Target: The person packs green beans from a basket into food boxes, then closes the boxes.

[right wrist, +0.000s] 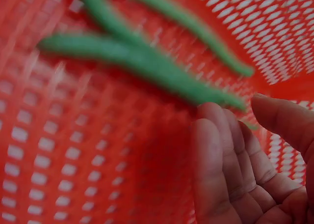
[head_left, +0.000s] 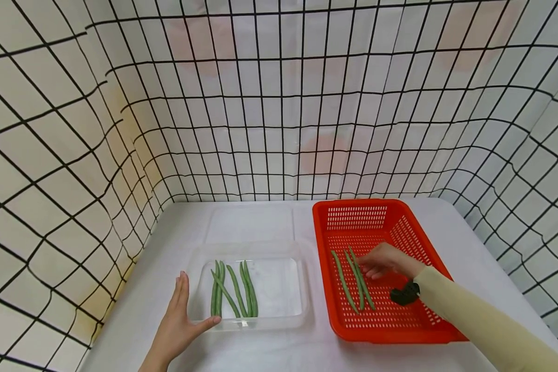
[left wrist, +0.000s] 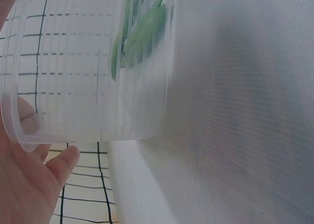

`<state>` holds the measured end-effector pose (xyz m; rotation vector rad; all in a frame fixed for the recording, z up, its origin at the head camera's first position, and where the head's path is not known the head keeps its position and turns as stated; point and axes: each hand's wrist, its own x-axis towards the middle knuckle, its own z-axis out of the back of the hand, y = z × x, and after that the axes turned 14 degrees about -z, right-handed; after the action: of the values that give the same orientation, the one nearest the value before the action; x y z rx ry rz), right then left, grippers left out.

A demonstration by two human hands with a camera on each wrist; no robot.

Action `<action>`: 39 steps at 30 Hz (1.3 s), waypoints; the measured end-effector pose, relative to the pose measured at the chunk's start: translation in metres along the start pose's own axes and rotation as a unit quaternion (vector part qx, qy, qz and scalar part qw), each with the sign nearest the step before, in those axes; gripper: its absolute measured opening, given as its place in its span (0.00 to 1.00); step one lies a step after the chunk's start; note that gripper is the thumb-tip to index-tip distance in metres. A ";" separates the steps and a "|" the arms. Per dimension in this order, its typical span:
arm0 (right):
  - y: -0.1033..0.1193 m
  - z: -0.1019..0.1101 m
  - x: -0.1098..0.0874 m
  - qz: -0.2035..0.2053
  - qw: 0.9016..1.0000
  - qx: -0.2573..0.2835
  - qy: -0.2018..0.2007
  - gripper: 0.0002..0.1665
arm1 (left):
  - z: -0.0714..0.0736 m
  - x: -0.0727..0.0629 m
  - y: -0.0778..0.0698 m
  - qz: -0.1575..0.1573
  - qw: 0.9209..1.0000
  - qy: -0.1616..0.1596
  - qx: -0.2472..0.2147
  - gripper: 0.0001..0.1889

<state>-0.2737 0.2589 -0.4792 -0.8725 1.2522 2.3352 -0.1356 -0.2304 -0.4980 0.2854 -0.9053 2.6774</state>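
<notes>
Several green beans [head_left: 236, 289] lie lengthwise in a clear plastic container [head_left: 285, 323]. My left hand [head_left: 176, 325] is at that container's near left corner, its fingers straight and its thumb at the front rim. The left wrist view shows this hand [left wrist: 27, 180] around the container's corner, partly behind the clear wall. My right hand [head_left: 385, 260] reaches into a red basket [head_left: 323, 258], just right of three green beans [head_left: 343, 281] on its floor. In the right wrist view, thumb and fingers of this hand [right wrist: 245, 170] are apart near the tip of one bean [right wrist: 162, 74], with nothing held.
Both containers stand side by side on a white-covered table [head_left: 172, 232]. A black wire grid [head_left: 281, 124] with white sheeting behind it encloses the back and both sides. A black object [head_left: 405, 293] sits at the right wrist, below the sleeve [head_left: 469, 315].
</notes>
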 end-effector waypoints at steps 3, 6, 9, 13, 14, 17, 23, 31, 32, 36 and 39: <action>-0.011 0.002 0.005 -0.012 1.000 -0.025 -0.009 0.16 | -0.001 0.000 0.000 0.001 1.000 0.001 0.001 0.68; -0.019 0.001 0.009 -0.020 0.999 -0.032 -0.013 0.15 | -0.001 0.000 0.000 0.005 1.000 0.006 0.001 0.69; -0.021 0.000 0.010 -0.027 0.999 -0.032 -0.016 0.17 | 0.000 -0.001 0.001 0.008 1.000 0.008 -0.002 0.68; -0.019 -0.004 0.011 -0.038 0.999 -0.024 -0.017 0.18 | 0.000 -0.002 0.001 0.009 1.000 0.007 -0.004 0.68; -0.018 -0.005 0.011 -0.039 0.999 -0.023 -0.014 0.18 | 0.000 -0.002 0.001 0.009 1.000 0.007 -0.004 0.68; -0.015 -0.009 0.011 -0.045 0.999 -0.014 -0.005 0.19 | 0.000 -0.002 0.001 0.009 1.000 0.005 -0.003 0.68; -0.008 -0.017 0.013 -0.051 0.999 0.000 0.012 0.19 | 0.000 -0.002 0.000 0.001 1.000 0.001 0.000 0.68; -0.007 -0.016 0.011 -0.038 0.999 0.021 0.016 0.14 | 0.001 -0.002 -0.002 -0.001 1.000 0.005 -0.002 0.69; -0.007 -0.016 0.011 -0.037 0.999 0.025 0.018 0.14 | 0.002 -0.001 -0.002 0.000 1.000 0.005 -0.002 0.68; -0.010 -0.012 0.011 -0.024 0.998 0.036 0.037 0.14 | 0.003 0.000 -0.002 0.001 1.000 0.008 -0.002 0.69; -0.012 -0.010 0.012 -0.016 0.998 0.044 0.047 0.15 | 0.002 0.000 -0.002 0.001 1.000 0.008 -0.003 0.69</action>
<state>-0.2726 0.2575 -0.4981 -0.9761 1.3579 2.2181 -0.1349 -0.2302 -0.4947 0.2613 -0.9085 2.6754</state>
